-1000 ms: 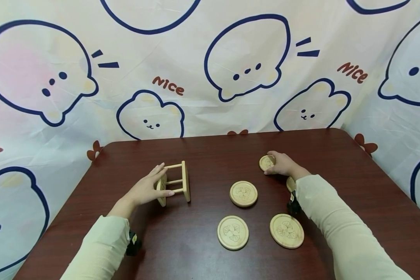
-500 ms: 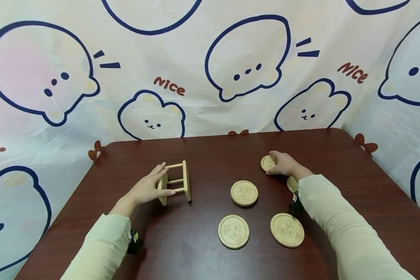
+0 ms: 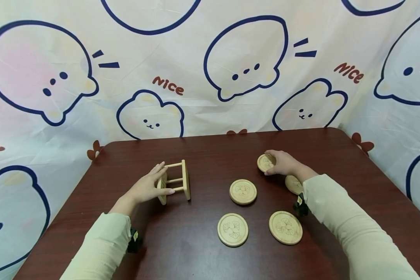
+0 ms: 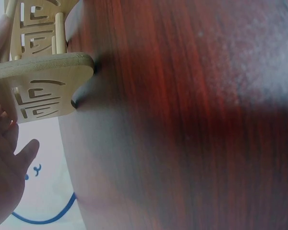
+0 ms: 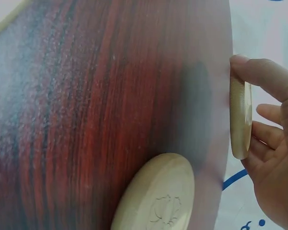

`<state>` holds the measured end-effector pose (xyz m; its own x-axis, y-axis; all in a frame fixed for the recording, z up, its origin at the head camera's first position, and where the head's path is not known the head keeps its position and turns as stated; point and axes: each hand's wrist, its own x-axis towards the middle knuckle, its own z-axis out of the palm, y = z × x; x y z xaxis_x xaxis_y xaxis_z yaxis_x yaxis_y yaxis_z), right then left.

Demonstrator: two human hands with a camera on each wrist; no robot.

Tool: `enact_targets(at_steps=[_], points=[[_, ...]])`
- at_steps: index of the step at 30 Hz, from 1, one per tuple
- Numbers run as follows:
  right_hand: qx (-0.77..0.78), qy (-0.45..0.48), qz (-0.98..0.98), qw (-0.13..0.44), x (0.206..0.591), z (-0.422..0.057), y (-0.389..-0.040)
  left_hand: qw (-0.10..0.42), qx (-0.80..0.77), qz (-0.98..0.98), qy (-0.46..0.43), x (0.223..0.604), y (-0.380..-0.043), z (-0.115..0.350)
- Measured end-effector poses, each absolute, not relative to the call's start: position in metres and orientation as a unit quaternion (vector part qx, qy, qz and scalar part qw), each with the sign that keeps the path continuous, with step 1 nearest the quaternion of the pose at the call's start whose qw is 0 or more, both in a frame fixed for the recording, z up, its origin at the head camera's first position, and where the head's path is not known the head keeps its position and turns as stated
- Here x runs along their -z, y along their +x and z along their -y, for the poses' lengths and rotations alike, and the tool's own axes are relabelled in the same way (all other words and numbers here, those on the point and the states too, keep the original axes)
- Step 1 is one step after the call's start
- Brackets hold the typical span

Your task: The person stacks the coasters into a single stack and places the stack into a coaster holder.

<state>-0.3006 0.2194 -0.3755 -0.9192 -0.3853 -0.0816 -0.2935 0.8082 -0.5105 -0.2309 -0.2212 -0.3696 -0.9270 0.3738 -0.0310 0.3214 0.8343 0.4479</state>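
Observation:
My left hand (image 3: 145,189) grips the near-left end of a small pale wooden coaster rack (image 3: 185,179), its thumb along the rods and its fingers over the far side. In the left wrist view the rack (image 4: 36,91) shows cut-out side panels and round rods. At the back right, my right hand (image 3: 283,163) pinches a round wooden coaster (image 3: 264,162) by its edge, between thumb and fingers. The right wrist view shows this coaster (image 5: 240,117) edge-on in the right hand (image 5: 273,167).
Another coaster (image 3: 294,185) lies under the right wrist, partly covered by the sleeve. Three more coasters lie on the dark red-brown table (image 3: 182,241): one in the middle (image 3: 243,191) and two nearer the front. A cartoon-printed cloth (image 3: 196,116) hangs behind.
The right forearm has shifted slightly to the right, uncovering more of the coaster beneath it. The held coaster stays almost where it was. The left hand and the rack look unchanged.

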Motion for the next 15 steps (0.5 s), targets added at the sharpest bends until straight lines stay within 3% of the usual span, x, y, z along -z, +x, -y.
enact_targets(at_steps=[15], points=[[0.249, -0.214, -0.940, 0.090, 0.364, -0.211, -0.281, 0.062, -0.229, -0.954, 0.181, 0.370, -0.231, 0.221]])
